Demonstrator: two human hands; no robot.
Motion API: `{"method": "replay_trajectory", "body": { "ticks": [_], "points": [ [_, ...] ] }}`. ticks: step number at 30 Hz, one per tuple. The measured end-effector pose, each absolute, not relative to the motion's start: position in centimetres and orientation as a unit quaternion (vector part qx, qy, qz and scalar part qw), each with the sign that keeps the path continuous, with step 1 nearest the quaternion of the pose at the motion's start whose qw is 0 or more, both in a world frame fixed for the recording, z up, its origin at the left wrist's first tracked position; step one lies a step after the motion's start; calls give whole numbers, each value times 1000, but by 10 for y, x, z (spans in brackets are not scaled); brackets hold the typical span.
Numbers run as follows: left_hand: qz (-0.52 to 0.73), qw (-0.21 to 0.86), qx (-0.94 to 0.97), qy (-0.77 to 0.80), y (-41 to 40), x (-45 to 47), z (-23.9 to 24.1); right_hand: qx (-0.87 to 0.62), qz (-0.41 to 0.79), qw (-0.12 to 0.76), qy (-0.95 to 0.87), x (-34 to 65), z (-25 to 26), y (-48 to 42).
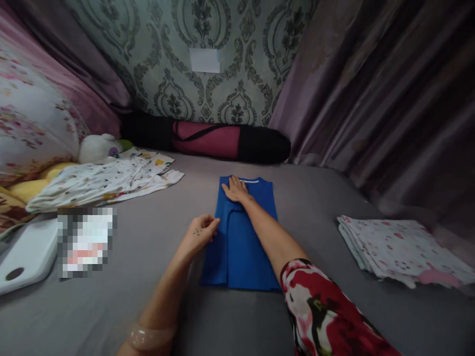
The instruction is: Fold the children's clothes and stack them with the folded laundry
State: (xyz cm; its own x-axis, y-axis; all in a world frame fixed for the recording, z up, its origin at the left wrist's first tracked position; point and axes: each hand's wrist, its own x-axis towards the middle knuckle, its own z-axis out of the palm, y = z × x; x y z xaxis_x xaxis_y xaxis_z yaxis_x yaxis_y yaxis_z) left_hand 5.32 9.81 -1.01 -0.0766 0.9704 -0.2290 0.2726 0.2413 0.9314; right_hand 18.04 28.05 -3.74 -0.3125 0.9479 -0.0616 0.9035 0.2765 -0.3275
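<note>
A blue shirt [247, 252] lies in a long folded rectangle on the grey bed sheet [148, 247], its neckline with a white strip at the far end. Flat on the shirt's upper left part rests my right hand [235, 189], fingers stretched out. Under its wrist the cloth shows a small crease. My left hand [202, 232] is closed in a pinch at the shirt's left edge; the bit of cloth between its fingertips is mostly hidden.
A folded patterned cloth stack [401, 249] lies at the right. At the left are loose printed clothes [107, 180], a white plush toy [98, 148], a large floral pillow [33, 109] and a white box-like object [29, 252]. Along the wall lies a black-and-maroon long bag [211, 138].
</note>
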Motion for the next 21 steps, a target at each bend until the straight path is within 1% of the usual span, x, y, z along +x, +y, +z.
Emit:
{"method": "replay_trajectory", "body": {
  "ticks": [2, 4, 6, 11, 13, 17, 19, 21],
  "points": [
    [369, 459, 494, 639, 99, 53, -12, -598, 141, 108, -781, 193, -32, 284],
    [369, 450, 498, 643, 100, 53, -14, -649, 80, 164, -739, 210, -32, 285],
    [372, 443, 501, 644, 101, 53, -16, -695, 40, 184, -694, 229, -37, 284],
    [377, 432, 500, 650, 100, 54, -16, -724, 101, 114, -673, 251, -41, 281],
    [380, 424, 492, 659, 100, 54, -15, -718, 93, 112, -680, 245, -35, 274],
    [388, 415, 475, 672, 103, 54, -17, -629, 35, 122, -767, 220, -35, 245],
    [386, 412, 476, 674, 105, 53, -20, -594, 49, 101, -796, 210, -40, 230],
    [381, 408, 481, 676, 107, 52, -24, -590, 74, 76, -800, 205, -41, 222]
  ]
}}
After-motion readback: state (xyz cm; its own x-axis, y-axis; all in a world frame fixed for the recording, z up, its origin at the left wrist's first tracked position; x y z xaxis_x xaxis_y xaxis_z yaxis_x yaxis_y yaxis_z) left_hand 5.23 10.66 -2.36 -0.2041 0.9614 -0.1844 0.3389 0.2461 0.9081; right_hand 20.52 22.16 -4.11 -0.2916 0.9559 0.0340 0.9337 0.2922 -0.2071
